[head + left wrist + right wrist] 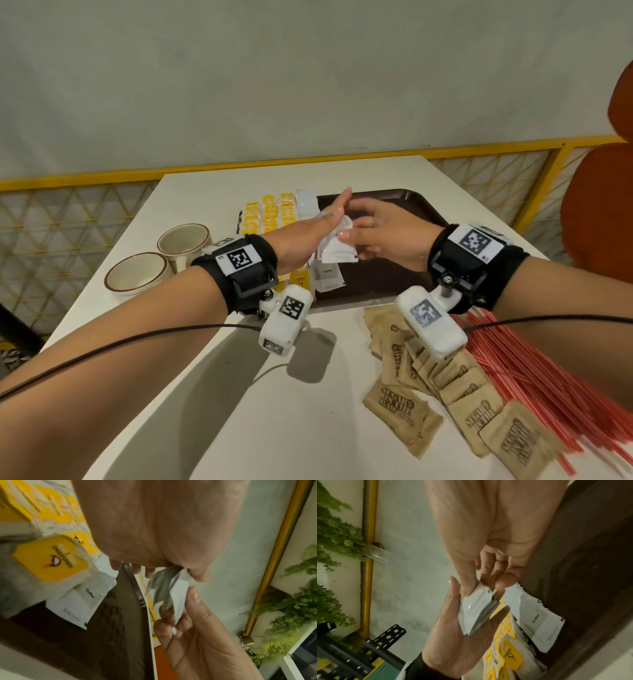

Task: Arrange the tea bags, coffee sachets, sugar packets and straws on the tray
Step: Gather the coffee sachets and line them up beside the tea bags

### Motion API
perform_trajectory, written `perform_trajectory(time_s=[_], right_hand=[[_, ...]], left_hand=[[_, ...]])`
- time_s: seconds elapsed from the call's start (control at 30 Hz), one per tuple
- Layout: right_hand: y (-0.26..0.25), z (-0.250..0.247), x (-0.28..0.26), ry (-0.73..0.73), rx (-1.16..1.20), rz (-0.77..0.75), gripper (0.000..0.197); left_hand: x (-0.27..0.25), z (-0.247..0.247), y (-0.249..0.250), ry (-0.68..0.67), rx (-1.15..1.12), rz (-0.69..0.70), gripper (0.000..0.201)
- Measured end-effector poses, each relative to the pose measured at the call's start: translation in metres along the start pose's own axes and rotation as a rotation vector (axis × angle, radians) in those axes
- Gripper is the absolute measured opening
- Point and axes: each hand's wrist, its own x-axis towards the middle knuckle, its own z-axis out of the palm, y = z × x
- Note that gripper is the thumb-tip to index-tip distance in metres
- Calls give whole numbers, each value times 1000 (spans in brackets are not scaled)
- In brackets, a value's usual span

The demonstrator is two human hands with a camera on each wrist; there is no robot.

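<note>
- The left hand (308, 236) is held flat with straight fingers, backing a small stack of white coffee sachets (337, 245) just above the brown tray (404, 205).
- The right hand (380, 236) pinches that stack between thumb and fingers.
- One coffee sachet (329, 279) already lies on the tray's near left part; the yellow tea bags (270, 212) sit in rows at the tray's left edge, though whether all rest on it is hard to tell.
- The brown sugar packets (445, 387) and the red straws (548, 383) lie loose on the white table (212, 394), off the tray.
- Judged from this, roughly half the job remains: coffee under way, sugar and straws untouched.
</note>
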Motion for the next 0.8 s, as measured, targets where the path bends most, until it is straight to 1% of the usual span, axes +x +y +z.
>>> perform_trajectory(time_s=[0.07,0.13,0.2,0.23,0.27,0.3,0.33,0.37,0.4,0.47,0.5,0.57,0.67,0.73,0.8], right_hand=[[4,0,-2,-45,-10,20,32],[8,0,-2,-46,22,40,22],[11,0,0,-4,8,53,15],[12,-1,2,25,-15,67,13],[13,-2,5,48,-39,88,9],[14,-2,7,58,-55,112,5],[15,-3,9,59,-79,131,5],[16,-4,12,56,-121,143,5],[16,-4,14,52,-192,149,5],[18,-3,20,37,-364,144,5],[19,-2,22,25,-442,140,8],[21,0,28,9,-531,141,15],[26,3,32,13,-546,142,15],[29,2,31,27,-509,162,15],[29,-1,29,35,-460,197,21]], left_hand=[[-3,2,3,-21,177,-12,48],[-5,6,5,-28,335,-24,51],[-4,5,7,-73,374,8,55],[-2,2,7,-74,398,19,54],[-1,-2,7,-32,433,10,47],[1,-7,7,40,460,-14,37],[3,-11,7,105,481,-33,29],[5,-15,7,140,513,-41,23],[6,-19,7,145,562,-46,20],[7,-23,8,119,666,-74,17],[8,-24,8,97,712,-96,17],[12,-26,8,57,796,-128,19],[17,-27,8,16,898,-140,20],[20,-26,7,-3,942,-148,22],[23,-25,6,-28,975,-156,22]])
